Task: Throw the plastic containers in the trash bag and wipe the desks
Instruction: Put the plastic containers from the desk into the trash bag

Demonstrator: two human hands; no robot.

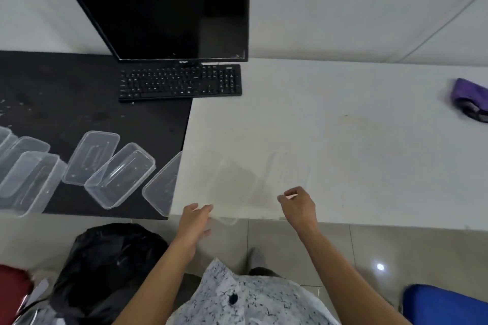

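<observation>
Clear plastic containers point(118, 174) lie scattered on the black table point(66, 92). Fainter ones rest on the adjoining white table point(343, 140), near both hands. Left hand point(196, 221) is wide, fingers relaxed, at the table edge. Right hand point(298, 206) has curled fingers; whether it holds anything cannot be told. The black trash bag point(113, 258) sits on the floor. A purple cloth point(470, 97) lies at far right.

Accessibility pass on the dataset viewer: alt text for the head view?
The left hand and right hand reach over a white desk; clear plastic containers lie on the black desk at left. A black trash bag sits on the floor below them.
</observation>
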